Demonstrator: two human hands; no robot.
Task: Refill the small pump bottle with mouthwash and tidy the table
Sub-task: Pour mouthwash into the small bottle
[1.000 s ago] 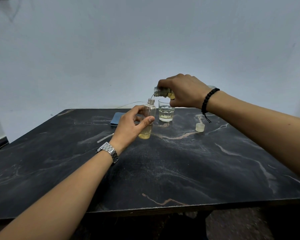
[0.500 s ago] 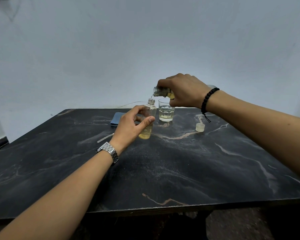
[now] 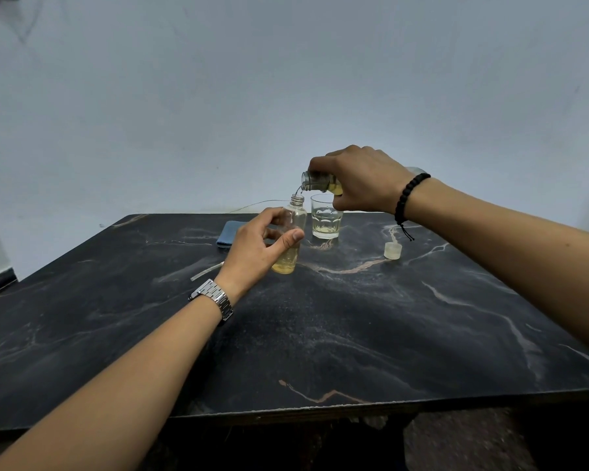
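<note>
One view, head camera:
Pour: right hand (image 3: 363,180), fingers curled round the tilted mouthwash bottle (image 3: 320,181), is sending a thin stream into the neck below.
Receiver: small pump bottle (image 3: 291,239) is standing upright on the table (image 3: 354,334); left hand (image 3: 255,251) is gripping it, thumb and fingers wrapped round.
Level: liquid is filling only the bottom part; refill judged early.
Remaining: topping up, recapping with the cap (image 3: 392,250), refitting the pump; its tube (image 3: 206,270) is lying nearby.
Tidying: glass (image 3: 326,220) and blue cloth (image 3: 230,232) are waiting behind.

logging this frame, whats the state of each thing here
small clear pump bottle: upright, uncapped, part filled yellow
larger mouthwash bottle: tipped, pouring
left hand: steadies small bottle
right hand: grips larger bottle
faceted glass tumbler: upright, little liquid
translucent cap: off, on table
</note>
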